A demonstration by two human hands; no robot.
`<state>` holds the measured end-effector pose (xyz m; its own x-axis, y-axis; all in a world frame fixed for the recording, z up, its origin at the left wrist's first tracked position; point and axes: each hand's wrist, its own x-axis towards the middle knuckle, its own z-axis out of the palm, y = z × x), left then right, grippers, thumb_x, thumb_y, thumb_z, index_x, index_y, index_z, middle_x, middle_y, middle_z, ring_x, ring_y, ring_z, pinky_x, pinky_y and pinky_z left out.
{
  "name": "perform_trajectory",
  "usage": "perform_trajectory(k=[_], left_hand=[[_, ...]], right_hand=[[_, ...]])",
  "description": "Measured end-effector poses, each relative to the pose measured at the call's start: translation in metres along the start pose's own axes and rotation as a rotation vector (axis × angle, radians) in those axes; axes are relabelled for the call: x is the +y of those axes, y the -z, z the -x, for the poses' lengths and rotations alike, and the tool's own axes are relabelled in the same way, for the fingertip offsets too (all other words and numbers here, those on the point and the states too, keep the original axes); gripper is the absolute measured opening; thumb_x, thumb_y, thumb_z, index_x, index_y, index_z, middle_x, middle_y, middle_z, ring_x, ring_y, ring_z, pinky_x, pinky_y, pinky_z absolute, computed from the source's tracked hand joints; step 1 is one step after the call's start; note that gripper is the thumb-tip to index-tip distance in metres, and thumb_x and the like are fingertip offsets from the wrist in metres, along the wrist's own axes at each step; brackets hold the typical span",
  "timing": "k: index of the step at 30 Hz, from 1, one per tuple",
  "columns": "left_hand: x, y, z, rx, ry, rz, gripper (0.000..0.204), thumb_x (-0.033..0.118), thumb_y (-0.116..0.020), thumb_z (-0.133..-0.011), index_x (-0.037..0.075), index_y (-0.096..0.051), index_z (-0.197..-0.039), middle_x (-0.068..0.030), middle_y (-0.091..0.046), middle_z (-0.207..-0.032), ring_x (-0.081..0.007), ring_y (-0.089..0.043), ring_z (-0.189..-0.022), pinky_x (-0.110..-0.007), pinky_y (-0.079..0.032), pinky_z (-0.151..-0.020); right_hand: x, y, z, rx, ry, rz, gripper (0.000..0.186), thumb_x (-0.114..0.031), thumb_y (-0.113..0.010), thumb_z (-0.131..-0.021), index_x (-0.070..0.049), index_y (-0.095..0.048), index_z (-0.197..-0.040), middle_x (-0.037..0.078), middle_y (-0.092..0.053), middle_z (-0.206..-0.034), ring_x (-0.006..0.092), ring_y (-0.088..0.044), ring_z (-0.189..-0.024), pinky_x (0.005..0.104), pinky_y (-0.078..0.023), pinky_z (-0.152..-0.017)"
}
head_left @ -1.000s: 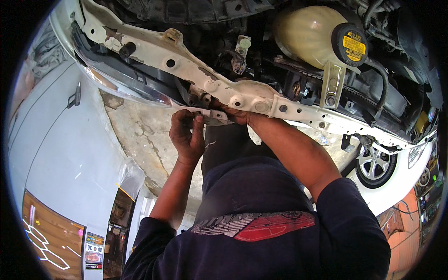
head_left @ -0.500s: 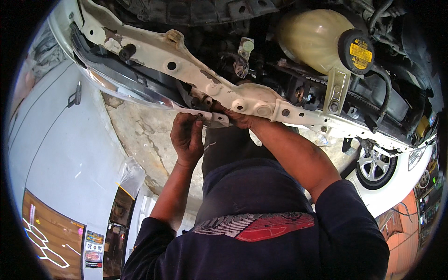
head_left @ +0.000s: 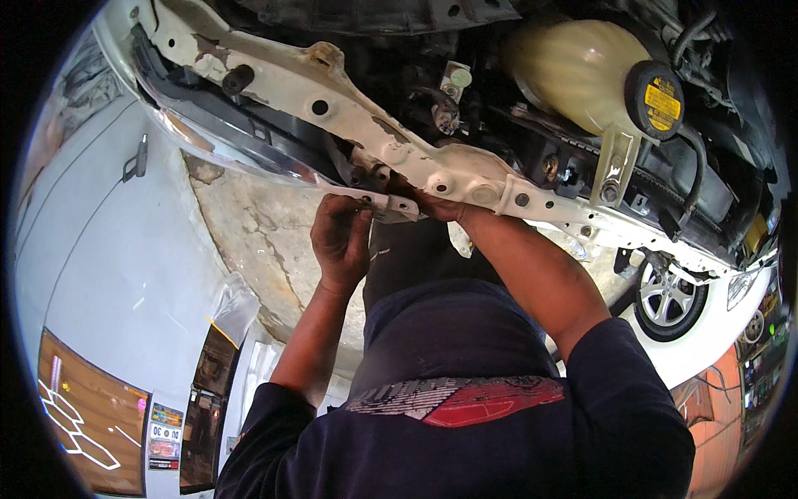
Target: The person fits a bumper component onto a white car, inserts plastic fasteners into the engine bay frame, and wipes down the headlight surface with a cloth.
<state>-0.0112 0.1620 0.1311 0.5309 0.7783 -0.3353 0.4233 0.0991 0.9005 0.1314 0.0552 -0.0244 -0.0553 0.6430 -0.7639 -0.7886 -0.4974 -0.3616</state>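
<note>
My left hand (head_left: 341,237) grips a small white metal bracket (head_left: 391,205) at the front edge of a car's white radiator support beam (head_left: 332,112). My right hand (head_left: 434,206) is tucked against the underside of the same beam, just right of the bracket; its fingers are mostly hidden behind the metal. Both forearms rise from my dark blue sleeves. A clear headlight housing (head_left: 224,150) runs along the beam's left part, close to my left hand.
A yellowish coolant tank (head_left: 573,71) with a black cap and yellow label (head_left: 657,100) sits at the upper right among hoses. Cracked concrete floor (head_left: 249,224) lies below. A white car's wheel (head_left: 665,299) is at right. A pale grey car panel (head_left: 100,249) fills the left.
Both hands stay at the bracket under the beam. The view has shifted slightly, so the beam and hands sit a little lower in the picture.
</note>
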Motion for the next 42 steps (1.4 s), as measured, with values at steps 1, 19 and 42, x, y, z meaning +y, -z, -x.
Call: perform_trajectory(k=[1, 19, 42], left_hand=[[-0.002, 0.001, 0.001, 0.008, 0.005, 0.016, 0.016, -0.006, -0.061, -0.095, 0.001, -0.057, -0.108, -0.0077, -0.06, -0.103, -0.0155, -0.059, -0.094, -0.029, -0.047, -0.087], [0.013, 0.008, -0.012, 0.01, -0.057, -0.173, 0.015, 0.0, -0.071, -0.087, 0.005, -0.067, -0.1, -0.01, -0.065, -0.096, -0.0237, -0.066, -0.083, -0.033, -0.053, -0.071], [0.019, 0.01, -0.011, 0.044, -0.061, -0.14, 0.017, 0.005, -0.075, -0.086, 0.006, -0.068, -0.101, -0.0106, -0.065, -0.091, -0.0299, -0.065, -0.086, -0.038, -0.05, -0.078]], right_hand=[[-0.002, 0.001, 0.0, -0.002, -0.009, -0.006, 0.053, -0.023, -0.072, -0.095, -0.007, -0.052, -0.142, 0.014, -0.062, -0.13, 0.0235, -0.062, -0.115, 0.0361, -0.054, -0.095], [-0.022, 0.006, 0.015, -0.103, -0.213, -0.162, 0.063, -0.017, -0.073, -0.093, -0.008, -0.045, -0.148, 0.012, -0.058, -0.135, 0.0251, -0.062, -0.12, 0.0384, -0.055, -0.099], [-0.054, -0.018, 0.031, -0.177, -0.326, -0.343, 0.054, -0.025, -0.08, -0.085, -0.008, -0.06, -0.132, 0.008, -0.069, -0.121, 0.0219, -0.069, -0.107, 0.0385, -0.058, -0.096]])
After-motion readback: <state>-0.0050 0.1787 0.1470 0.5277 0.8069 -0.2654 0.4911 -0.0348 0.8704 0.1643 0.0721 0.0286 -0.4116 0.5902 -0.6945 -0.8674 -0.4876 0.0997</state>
